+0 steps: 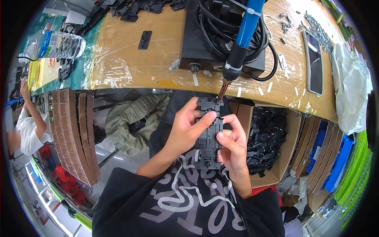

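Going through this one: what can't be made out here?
Black plastic part: underside faces away from the head view; left hand and right hand cover parts of its edges.
Blue-handled tool: upper end cut off by the head view's top edge.
Small dark pieces, upper right: too small in the head view to identify.

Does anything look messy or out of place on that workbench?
Yes: white scraps lie scattered over the workbench, several near its front edge, like uncleared litter. Small dark parts also lie loose near the phone. The held black part shows no obvious damage.
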### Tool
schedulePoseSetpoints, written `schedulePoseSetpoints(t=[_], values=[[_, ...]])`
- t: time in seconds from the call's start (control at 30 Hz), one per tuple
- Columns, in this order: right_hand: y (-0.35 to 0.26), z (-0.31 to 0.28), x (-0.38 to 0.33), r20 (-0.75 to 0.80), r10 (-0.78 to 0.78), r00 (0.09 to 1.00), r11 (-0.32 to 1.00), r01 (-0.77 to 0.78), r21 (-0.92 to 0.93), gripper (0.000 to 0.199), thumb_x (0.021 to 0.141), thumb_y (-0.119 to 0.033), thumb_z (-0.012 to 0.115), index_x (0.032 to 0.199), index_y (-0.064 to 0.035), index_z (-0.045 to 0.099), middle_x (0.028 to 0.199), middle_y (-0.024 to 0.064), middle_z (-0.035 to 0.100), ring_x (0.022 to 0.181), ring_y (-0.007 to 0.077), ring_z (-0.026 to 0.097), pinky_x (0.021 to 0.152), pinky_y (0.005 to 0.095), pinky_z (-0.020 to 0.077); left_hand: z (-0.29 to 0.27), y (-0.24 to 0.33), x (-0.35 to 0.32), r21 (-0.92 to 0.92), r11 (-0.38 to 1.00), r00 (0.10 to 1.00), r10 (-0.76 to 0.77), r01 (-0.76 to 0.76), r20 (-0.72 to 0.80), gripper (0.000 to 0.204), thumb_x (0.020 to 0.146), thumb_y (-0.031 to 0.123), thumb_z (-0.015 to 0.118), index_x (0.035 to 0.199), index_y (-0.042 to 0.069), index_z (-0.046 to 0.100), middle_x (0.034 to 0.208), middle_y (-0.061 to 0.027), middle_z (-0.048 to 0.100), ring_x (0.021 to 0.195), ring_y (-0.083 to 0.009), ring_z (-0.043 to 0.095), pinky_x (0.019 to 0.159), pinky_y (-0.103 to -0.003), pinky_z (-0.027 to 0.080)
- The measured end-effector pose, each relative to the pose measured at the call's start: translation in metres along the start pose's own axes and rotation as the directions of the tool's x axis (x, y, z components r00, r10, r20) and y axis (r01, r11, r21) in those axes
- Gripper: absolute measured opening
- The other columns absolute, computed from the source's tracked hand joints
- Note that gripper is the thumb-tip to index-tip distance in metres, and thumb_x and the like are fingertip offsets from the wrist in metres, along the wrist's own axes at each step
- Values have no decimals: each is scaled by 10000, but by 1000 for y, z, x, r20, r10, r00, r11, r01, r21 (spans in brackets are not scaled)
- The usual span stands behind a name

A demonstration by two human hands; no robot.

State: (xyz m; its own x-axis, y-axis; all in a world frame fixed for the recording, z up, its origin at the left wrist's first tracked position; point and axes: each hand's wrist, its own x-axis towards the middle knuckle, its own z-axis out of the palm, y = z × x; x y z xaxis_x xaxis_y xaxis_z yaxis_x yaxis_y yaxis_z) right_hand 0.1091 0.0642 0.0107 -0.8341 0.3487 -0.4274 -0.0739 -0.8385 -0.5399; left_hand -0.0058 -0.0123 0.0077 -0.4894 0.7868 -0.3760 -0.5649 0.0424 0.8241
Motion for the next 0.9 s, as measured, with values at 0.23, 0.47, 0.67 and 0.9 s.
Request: schedulePoseSetpoints(t=[0.23,0.47,0.67,0.9], values=[[-1,1,-2,-13,27,1000,999,-27,19,222,800,-30,488,953,-21,328,664,132,572,339,111,442,268,193,305,1,2,1,-21,1000,1000,-19,19,-9,208,807,47,522,995,-14,458,845,-66,568,730,-59,535,584,-173,436],[2,-3,0,-24,14,1000,1000,-14,-3,211,799,-36,498,942,-23,343,648,124,569,314,106,419,277,194,311,-1,-2,2,-17,1000,1000,-7,7,13,214,810,60,525,1000,-9,456,862,-60,567,753,-59,533,619,-178,434],[-5,-22,-3,-63,97,993,967,-109,-230,229,775,-46,539,939,-19,383,623,95,564,315,98,428,297,194,328,-17,11,-4,485,868,985,-157,104,70,310,807,142,549,1071,21,437,660,-23,556,554,-49,512,482,-184,398],[1,-164,2,-615,-315,723,927,96,-361,226,769,-114,569,928,-65,415,584,50,496,383,135,493,285,219,379,-39,90,-31,632,584,833,519,-509,190,273,700,46,639,954,3,548,629,-25,560,547,-72,535,532,-202,410]])
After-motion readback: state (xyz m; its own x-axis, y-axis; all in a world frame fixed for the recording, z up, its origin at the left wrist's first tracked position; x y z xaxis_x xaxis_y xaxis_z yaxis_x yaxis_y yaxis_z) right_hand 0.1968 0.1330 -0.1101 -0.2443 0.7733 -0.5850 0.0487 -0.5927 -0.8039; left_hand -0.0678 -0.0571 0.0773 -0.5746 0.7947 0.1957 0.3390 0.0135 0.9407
